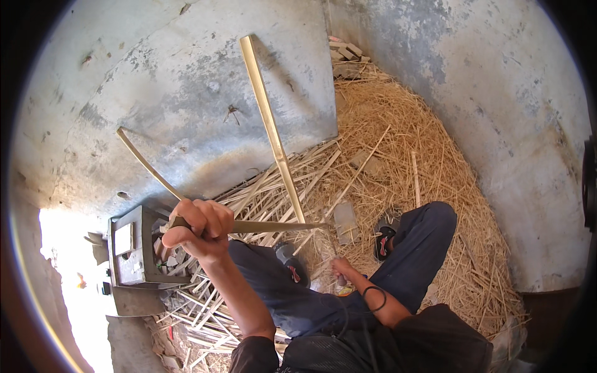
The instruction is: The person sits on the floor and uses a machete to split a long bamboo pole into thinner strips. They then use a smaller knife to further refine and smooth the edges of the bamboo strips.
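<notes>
Raised on the left, my left hand (202, 227) is closed around a long flat brown strip (273, 226). This strip runs right and narrows toward a spot between my feet; whether it is bamboo or a blade I cannot tell. A thin curved bamboo strip (149, 166) rises up-left from behind that hand. A wide pale bamboo strip (267, 118) stands up before the wall, its lower end at the flat brown strip. Low between my knees, my right hand (341, 268) is closed around something mostly hidden, with a rounded end showing below the fist.
Straw-like shavings (398, 124) cover the floor, with split strips (249, 199) heaped along the left wall. A brick (346, 222) lies between my feet. A grey metal box (137, 248) with scraps stands at left by a bright opening. Worn walls (186, 74) enclose the corner.
</notes>
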`<state>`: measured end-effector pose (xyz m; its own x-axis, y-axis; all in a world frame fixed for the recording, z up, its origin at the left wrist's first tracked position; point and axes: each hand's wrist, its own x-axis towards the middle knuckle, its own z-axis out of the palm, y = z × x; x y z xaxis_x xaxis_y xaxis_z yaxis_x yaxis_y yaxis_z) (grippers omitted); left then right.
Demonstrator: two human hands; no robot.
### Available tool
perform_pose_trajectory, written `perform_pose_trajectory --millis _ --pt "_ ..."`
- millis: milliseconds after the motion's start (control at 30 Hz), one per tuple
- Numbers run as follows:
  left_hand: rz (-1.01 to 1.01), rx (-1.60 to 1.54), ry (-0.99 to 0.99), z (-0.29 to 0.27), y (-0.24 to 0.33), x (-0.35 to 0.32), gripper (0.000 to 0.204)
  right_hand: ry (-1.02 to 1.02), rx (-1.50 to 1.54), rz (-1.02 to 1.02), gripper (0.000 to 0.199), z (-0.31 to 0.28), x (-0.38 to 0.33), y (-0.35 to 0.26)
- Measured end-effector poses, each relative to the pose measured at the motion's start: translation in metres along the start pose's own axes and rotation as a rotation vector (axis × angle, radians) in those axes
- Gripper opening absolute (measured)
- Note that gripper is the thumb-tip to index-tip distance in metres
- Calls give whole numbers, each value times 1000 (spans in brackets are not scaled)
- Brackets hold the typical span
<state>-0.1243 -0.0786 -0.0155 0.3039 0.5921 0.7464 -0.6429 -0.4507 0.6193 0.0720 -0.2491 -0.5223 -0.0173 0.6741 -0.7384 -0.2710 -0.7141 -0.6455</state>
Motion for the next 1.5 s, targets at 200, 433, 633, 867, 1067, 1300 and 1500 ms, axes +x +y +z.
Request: perform_pose_trajectory --millis 200,433,633,867,1067,1300,1500 --pt "54 66 120 -8 7 -12 63 97 -59 70 15 -9 27 13" --pt "308 -248 111 -83 118 -107 44 452 -546 -214 34 0 -8 -40" --pt "544 -57 374 -69 247 -215 36 655 -520 -546 32 11 -59 -134" --pt "536 198 1849 -142 183 -411 68 550 -311 -756 20 8 -117 -231" --pt "-440 1359 2064 -152 151 -460 87 616 -338 -891 23 5 -142 -260" --pt "-531 1413 870 -19 80 -211 74 729 -442 -936 28 6 -170 -282" --pt "-835 1318 -15 20 -7 -118 55 601 -407 -973 30 -3 -171 -285"
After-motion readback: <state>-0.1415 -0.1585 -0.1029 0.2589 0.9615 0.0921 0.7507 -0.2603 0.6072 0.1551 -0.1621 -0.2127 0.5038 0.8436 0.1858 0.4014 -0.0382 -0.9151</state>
